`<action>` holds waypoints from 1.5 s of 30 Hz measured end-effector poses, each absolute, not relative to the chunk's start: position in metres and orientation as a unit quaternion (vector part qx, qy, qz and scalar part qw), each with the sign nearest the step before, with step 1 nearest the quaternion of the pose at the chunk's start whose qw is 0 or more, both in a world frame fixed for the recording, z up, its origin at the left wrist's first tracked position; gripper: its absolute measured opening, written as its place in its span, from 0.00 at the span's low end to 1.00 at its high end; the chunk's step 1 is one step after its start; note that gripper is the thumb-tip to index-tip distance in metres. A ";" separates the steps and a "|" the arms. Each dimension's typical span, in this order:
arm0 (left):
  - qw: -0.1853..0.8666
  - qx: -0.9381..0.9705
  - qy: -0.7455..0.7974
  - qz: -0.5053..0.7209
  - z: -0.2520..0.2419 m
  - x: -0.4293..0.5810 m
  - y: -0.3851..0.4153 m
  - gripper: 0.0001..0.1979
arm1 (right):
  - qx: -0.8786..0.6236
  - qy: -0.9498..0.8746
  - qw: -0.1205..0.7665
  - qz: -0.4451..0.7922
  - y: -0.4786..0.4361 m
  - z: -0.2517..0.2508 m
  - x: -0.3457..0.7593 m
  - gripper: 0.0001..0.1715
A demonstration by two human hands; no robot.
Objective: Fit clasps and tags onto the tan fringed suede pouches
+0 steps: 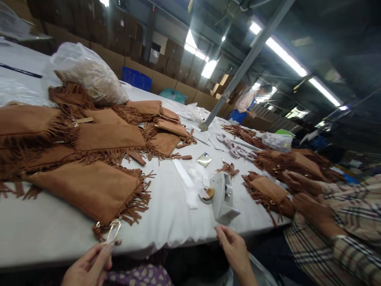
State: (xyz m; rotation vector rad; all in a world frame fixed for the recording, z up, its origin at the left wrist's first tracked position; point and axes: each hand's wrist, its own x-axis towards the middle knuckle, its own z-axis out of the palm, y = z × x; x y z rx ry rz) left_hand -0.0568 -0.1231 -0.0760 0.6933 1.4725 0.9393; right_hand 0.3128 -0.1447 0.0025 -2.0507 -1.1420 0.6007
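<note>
My left hand (89,264) is at the table's near edge, its fingers pinched on a small clear-and-gold clasp (113,231) that hangs from the corner of a brown fringed suede pouch (89,188). My right hand (233,246) hovers at the near edge to the right, fingers loosely curled and holding nothing that I can see. It is just below a white plastic device (223,196) lying on the white table (166,222).
Several more brown fringed pouches (107,137) are piled at the left and middle, with a clear plastic bag (86,71) behind them. A co-worker in a plaid sleeve (342,234) handles a pouch (268,190) at the right. Another person (247,103) stands far back near cardboard boxes.
</note>
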 end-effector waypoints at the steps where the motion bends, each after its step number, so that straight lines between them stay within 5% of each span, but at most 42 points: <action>1: 0.587 0.298 0.628 0.414 -0.071 -0.057 -0.123 0.27 | -0.770 -0.473 0.335 0.266 -0.136 0.006 0.294 0.24; 12: 0.505 0.379 0.625 0.459 -0.056 -0.059 -0.121 0.21 | -0.446 -0.658 0.221 0.565 -0.066 0.015 0.089 0.20; 22: 0.437 0.477 0.634 0.425 -0.046 -0.068 -0.124 0.17 | -0.542 -0.637 0.135 0.531 -0.049 -0.023 0.063 0.20; 30: 0.489 0.422 0.603 0.468 -0.050 -0.066 -0.127 0.20 | -0.538 -0.500 0.177 0.656 -0.060 -0.021 0.055 0.16; 40: 0.700 0.205 0.500 0.466 -0.045 -0.072 -0.108 0.21 | -0.483 -0.499 0.262 0.671 -0.063 -0.024 0.056 0.16; 45: 0.671 0.213 0.520 0.484 -0.042 -0.076 -0.106 0.21 | -0.459 -0.457 0.264 0.715 -0.069 -0.030 0.069 0.19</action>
